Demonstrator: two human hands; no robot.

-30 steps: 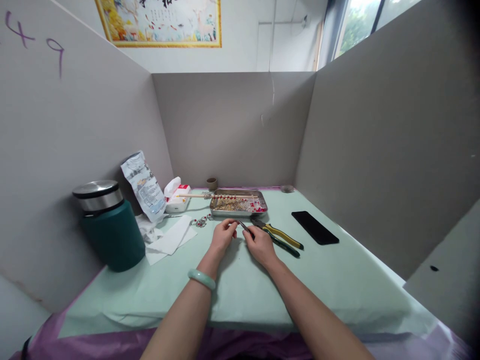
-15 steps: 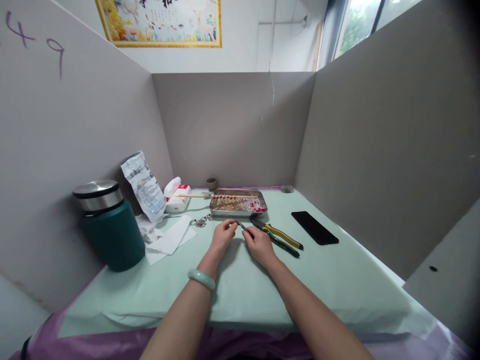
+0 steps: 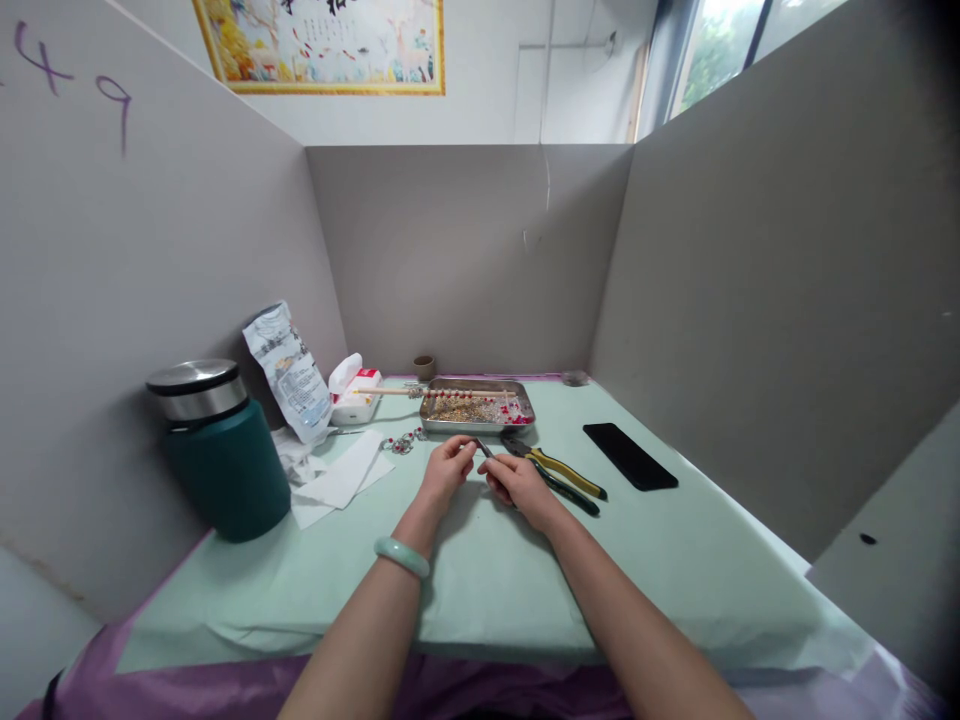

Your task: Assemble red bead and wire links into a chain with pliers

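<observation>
Above the middle of the table, my left hand (image 3: 448,468) is closed in a pinch on something too small to make out. My right hand (image 3: 519,483) grips a slim dark metal tool (image 3: 484,448) that looks like tweezers, its tip meeting the left fingertips. Just behind both hands lies a metal tray (image 3: 480,431) of red, gold and clear beads. A wooden stick (image 3: 394,391) strung with red beads rests across it. Left of the tray is a small beaded chain (image 3: 403,441). Combination pliers (image 3: 559,474) with yellow and green handles lie beside my right hand.
A green flask (image 3: 225,465), a foil pouch (image 3: 289,375), a tissue pack (image 3: 356,402) and white paper (image 3: 341,480) stand or lie to the left. A black phone (image 3: 630,456) is on the right. A small brown cup (image 3: 424,367) stands behind the tray. Grey partitions enclose the table.
My right hand has shifted slightly and its fingers have changed their hold on the slim tool. My left hand stays almost in place, still pinching.
</observation>
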